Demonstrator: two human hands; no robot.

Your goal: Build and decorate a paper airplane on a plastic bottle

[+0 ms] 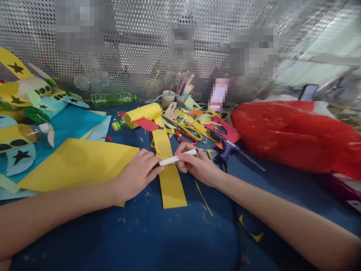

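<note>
A white marker [170, 160] with dark ends is held between both hands, above a yellow paper strip [172, 188] on the blue table. My left hand [138, 173] pinches the marker's dark left end, and its wrist lies over a large yellow sheet [81, 162]. My right hand [199, 165] has its fingers closed around the right part of the white barrel. Beyond the strip, a plastic bottle wrapped in yellow paper [143, 114] lies on its side, a red paper piece [146, 123] against it.
Paper scraps and yellow-handled scissors [193, 132] lie behind my right hand, beside a blue glue gun [225, 146]. A red plastic bag [293, 131] fills the right. Bottle planes with black stars [21, 156] stand left. A green bottle [114, 99] lies by the perforated metal wall [141, 45].
</note>
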